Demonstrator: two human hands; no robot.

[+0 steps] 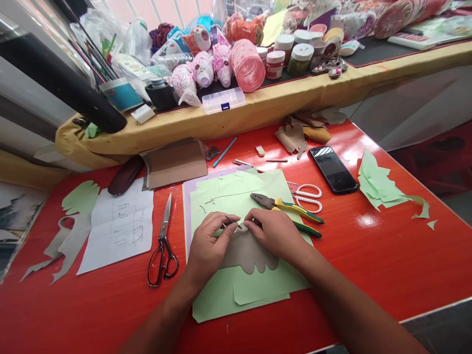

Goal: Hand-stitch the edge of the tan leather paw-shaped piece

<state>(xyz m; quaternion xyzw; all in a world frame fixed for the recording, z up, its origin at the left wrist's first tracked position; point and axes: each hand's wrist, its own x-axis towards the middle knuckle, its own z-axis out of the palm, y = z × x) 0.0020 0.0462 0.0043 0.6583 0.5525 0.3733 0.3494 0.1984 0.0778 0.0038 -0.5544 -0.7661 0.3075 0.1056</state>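
Observation:
A grey cut-out (252, 253) with a scalloped lower edge lies over green paper sheets (212, 302). Between the thumb and fingers of my left hand (212, 241) is a thin dark pointed rod (233, 221), its tip by the cut-out's upper edge. My right hand (275, 231) pinches that same edge, close to the tip; its fingertips partly hide the spot. Pliers (289, 205) with yellow and green handles lie just beyond my right hand. A thin dark wire (236, 193) runs across the paper beyond both hands.
Black-handled scissors (163, 246) and a white drawn sheet (118, 226) lie left. White-handled scissors (309, 197), a phone (334, 168) and green scraps (379, 182) are right. Behind, a shelf edge (280, 96) borders the red table (368, 275), crowded with paint jars (300, 59) and pig figures.

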